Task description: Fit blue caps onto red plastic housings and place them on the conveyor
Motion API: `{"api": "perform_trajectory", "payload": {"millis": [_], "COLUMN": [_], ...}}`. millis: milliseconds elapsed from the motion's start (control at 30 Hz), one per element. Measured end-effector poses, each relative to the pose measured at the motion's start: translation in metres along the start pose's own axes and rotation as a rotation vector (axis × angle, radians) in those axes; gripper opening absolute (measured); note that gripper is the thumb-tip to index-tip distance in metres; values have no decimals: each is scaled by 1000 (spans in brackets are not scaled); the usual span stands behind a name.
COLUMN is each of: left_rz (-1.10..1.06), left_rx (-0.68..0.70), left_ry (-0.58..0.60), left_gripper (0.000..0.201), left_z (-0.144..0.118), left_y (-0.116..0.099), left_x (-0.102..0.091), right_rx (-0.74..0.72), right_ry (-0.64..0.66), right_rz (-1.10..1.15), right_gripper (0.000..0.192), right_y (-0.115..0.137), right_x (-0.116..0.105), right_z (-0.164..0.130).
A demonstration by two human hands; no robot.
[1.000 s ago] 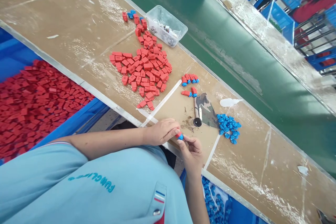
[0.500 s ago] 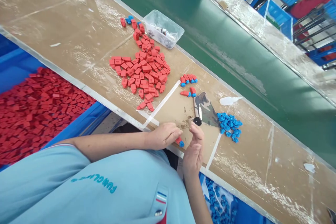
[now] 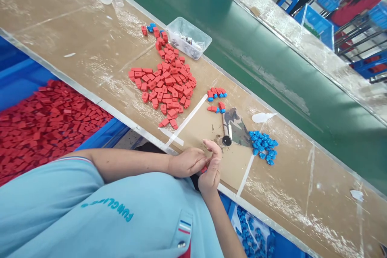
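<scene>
Red piece [image 3: 204,169] between both hands [image 3: 188,162] [image 3: 211,175]

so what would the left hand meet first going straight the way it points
Probably the right hand, close ahead, with a red piece between them; depth makes contact hard to judge.

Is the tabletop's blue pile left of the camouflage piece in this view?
No, the blue pile lies right of the camouflage piece, with the red pile on the other side.

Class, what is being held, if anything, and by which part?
A red piece, seemingly in the left grip; the right grip partly covers it, so which part cannot be told.
</scene>
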State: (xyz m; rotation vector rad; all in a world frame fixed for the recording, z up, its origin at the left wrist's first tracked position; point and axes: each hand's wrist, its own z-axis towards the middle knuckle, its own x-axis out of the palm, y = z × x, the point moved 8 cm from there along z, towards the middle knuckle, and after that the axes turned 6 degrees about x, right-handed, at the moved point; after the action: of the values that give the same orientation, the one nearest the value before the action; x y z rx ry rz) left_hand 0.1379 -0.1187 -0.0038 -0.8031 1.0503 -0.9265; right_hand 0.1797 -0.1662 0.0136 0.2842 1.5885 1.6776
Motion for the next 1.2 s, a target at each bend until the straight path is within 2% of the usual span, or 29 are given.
{"api": "perform_trajectory", "payload": {"millis": [133,233,333,400,467,533,667,700,767,867,1033,1200], "left_rz": [-18,38,138,119,105,208,792,915,1027,1094,1090,969], "left_rx": [-99,-291,-472,-527,-543,-512,-414,-445,-505,-553,-545,-497], "left_ry": [6,-79,-243,-295,-289,-274,-257,-258,-267,-223,-140,-169], "left_gripper": [59,50,43,43,38,29,21,17,15,14,19,20], "left_z": [7,22,35,42,44,42,28,23,14,10,14,11], "left_y": [5,24,44,52,55,50,29,29,32,38,42,39], "left_x": [-10,-35,-73,-89,-97,-104,-128,-136,-149,-156,-150,-149], "right_rx": [-59,-63,67,133,170,237,339,339,340,363,425,581], "right_ry": [-11,-170,-437,-533,-560,-546,-443,-426,-417,-438,-411,-376], "right_rz": [-58,-135,-236,-304,-398,-490,-641,-670,-715,-762,-781,-804], "right_gripper": [48,44,33,35,38,42,49,48,46,40,26,36], "right_y": [10,5,-22,-44,-61,-77,-97,-99,-101,-103,-109,-118], "right_x": [-15,-52,-105,-133,-153,-168,-183,-184,-186,-189,-195,-207], "right_z": [5,10,11,12,15,17,25,28,34,40,47,38]}}
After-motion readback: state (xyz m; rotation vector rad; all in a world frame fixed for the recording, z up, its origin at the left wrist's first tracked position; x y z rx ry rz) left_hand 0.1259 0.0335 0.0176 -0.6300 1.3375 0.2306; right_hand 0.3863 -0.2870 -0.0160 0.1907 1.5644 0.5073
